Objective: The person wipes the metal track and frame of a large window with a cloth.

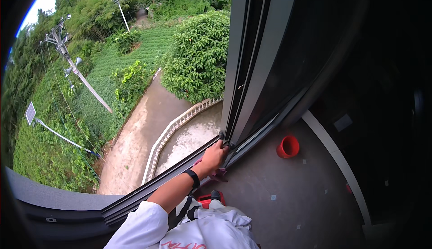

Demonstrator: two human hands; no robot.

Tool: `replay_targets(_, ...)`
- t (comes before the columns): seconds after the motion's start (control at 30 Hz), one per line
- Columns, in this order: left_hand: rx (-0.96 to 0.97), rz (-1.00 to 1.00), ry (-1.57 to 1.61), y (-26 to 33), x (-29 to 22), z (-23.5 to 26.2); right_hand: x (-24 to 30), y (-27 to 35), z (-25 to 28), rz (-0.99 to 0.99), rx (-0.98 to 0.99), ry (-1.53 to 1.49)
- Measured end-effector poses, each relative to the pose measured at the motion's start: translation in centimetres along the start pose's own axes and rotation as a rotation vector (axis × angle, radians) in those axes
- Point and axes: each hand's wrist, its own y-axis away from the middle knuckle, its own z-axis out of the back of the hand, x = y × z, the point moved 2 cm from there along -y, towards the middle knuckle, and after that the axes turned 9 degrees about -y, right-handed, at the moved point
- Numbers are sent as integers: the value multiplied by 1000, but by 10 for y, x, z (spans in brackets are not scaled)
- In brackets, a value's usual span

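Note:
My left hand [215, 155] reaches out from a white sleeve, a black band on its wrist, and rests on the dark window track [153, 187] where it meets the upright sliding window frame [237, 69]. A pink cloth [220, 173] shows on both sides of the palm, gripped under the hand and pressed against the track. The fingertips touch the bottom corner of the frame. My right hand is out of sight.
A red bucket [288, 146] stands on the grey floor [279, 195] to the right of the hand. A red and black shoe [209, 199] shows beneath my arm. Outside and far below lie a concrete path [144, 123], a balustrade [173, 130] and green bushes.

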Motion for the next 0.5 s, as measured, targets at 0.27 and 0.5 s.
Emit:
replay_targets(0.27,27,55,3,-9,-2,15,90,4,-24,171,-47,-190)
replay_targets(0.5,-213,194,28,-3,-10,-18,95,-28,-1,107,-109,-385)
